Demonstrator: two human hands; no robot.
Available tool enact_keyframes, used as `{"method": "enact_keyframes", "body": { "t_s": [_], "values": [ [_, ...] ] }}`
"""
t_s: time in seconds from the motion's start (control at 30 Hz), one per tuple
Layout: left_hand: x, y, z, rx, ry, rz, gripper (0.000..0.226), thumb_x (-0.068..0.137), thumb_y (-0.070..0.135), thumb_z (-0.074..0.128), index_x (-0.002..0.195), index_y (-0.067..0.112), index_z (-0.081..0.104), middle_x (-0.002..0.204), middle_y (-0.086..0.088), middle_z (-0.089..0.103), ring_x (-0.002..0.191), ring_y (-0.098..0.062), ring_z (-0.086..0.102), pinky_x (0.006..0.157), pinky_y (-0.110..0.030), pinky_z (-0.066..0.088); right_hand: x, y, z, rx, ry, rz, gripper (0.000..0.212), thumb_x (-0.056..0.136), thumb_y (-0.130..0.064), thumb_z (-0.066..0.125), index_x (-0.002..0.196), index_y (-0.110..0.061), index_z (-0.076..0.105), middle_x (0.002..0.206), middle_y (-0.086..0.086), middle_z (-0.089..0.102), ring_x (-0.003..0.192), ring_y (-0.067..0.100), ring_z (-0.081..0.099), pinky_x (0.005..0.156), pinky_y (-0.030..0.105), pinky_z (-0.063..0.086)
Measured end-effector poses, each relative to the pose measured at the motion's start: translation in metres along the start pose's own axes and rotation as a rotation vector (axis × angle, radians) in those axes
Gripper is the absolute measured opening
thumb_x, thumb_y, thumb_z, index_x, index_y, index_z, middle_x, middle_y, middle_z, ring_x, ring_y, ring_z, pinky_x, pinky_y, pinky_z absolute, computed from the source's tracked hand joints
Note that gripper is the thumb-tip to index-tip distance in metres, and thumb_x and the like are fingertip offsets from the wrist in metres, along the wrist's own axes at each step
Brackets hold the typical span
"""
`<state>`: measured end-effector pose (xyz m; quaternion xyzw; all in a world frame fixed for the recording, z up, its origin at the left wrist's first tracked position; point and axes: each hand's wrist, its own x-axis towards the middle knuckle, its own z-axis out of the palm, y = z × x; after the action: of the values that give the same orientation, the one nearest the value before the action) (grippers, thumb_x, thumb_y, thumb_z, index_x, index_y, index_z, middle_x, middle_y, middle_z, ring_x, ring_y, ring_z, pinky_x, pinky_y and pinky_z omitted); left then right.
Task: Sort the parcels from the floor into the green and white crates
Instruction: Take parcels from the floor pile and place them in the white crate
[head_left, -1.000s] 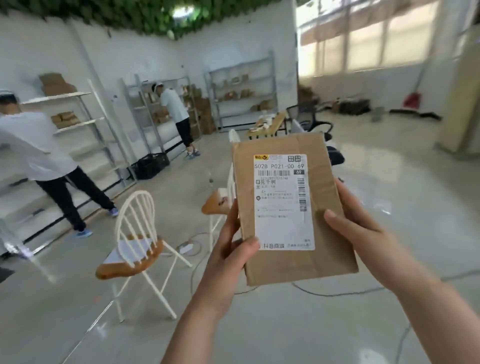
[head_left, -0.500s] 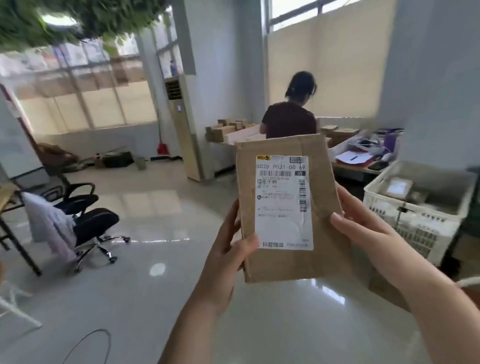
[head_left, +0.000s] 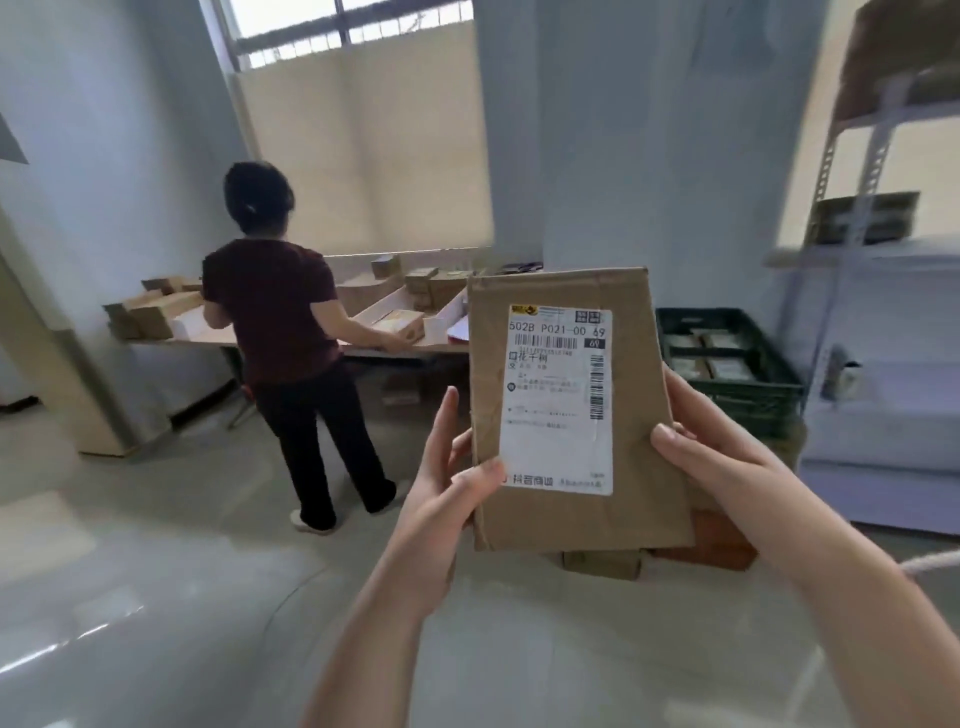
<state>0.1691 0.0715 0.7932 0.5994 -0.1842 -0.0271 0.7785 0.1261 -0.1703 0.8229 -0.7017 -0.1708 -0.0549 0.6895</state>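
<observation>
We hold one labelled cardboard parcel (head_left: 571, 410) upright at frame centre, left hand (head_left: 441, 499) and right hand (head_left: 722, 462) pinching its edges. Green crate (head_left: 727, 364), right of centre, already holds parcels; this one remains unsorted.

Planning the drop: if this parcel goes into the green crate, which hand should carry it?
Probably the right hand: it grips the parcel by its right edge, and the green crate sits on that side. The left hand, on the opposite edge, would have to cross over.
</observation>
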Motion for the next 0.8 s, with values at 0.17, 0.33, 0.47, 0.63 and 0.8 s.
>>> {"method": "enact_keyframes", "body": {
  "t_s": [0.17, 0.33, 0.47, 0.63, 0.8],
  "values": [
    [0.082, -0.015, -0.027, 0.017, -0.130, -0.052, 0.091, 0.060, 0.039, 0.077, 0.138, 0.053, 0.032, 0.131, 0.005, 0.060, 0.117, -0.018, 0.060, 0.095, -0.040, 0.047, 0.052, 0.024, -0.004, -0.027, 0.129, -0.005, 0.052, 0.078, -0.042, 0.060, 0.122, -0.065, 0.045, 0.120, -0.026, 0.062, 0.110, -0.002, 0.060, 0.077, 0.010, 0.050],
    [0.169, -0.030, -0.053, 0.042, -0.242, -0.102, 0.098, 0.058, 0.042, 0.077, 0.144, 0.045, 0.029, 0.130, 0.006, 0.061, 0.115, -0.018, 0.061, 0.093, -0.039, 0.048, 0.113, 0.047, -0.015, -0.086, 0.226, 0.018, 0.049, 0.086, -0.037, 0.059, 0.123, -0.065, 0.043, 0.128, -0.032, 0.053, 0.112, -0.006, 0.057, 0.078, 0.008, 0.048],
    [0.239, -0.055, -0.060, 0.017, -0.299, -0.156, 0.104, 0.053, 0.046, 0.081, 0.143, 0.046, 0.029, 0.132, 0.005, 0.059, 0.117, -0.019, 0.060, 0.090, -0.039, 0.050, 0.165, 0.069, -0.044, -0.141, 0.246, 0.114, 0.051, 0.081, -0.049, 0.057, 0.123, -0.069, 0.039, 0.135, -0.037, 0.044, 0.121, -0.005, 0.050, 0.100, 0.036, 0.044],
    [0.329, -0.099, -0.059, -0.015, -0.339, -0.177, 0.093, 0.061, 0.045, 0.075, 0.142, 0.046, 0.031, 0.130, 0.007, 0.060, 0.114, -0.020, 0.062, 0.082, -0.036, 0.053, 0.231, 0.102, -0.094, -0.177, 0.260, 0.157, 0.053, 0.076, -0.056, 0.061, 0.123, -0.068, 0.040, 0.136, -0.035, 0.044, 0.120, -0.004, 0.052, 0.101, 0.040, 0.041],
    [0.421, -0.144, -0.051, -0.082, -0.324, -0.221, 0.074, 0.076, 0.028, 0.067, 0.142, 0.037, 0.035, 0.128, 0.004, 0.063, 0.111, -0.019, 0.064, 0.073, -0.026, 0.056, 0.308, 0.137, -0.143, -0.158, 0.309, 0.190, 0.044, 0.080, -0.050, 0.057, 0.118, -0.068, 0.045, 0.129, -0.035, 0.051, 0.115, -0.008, 0.054, 0.089, 0.018, 0.052]
  ]
}}
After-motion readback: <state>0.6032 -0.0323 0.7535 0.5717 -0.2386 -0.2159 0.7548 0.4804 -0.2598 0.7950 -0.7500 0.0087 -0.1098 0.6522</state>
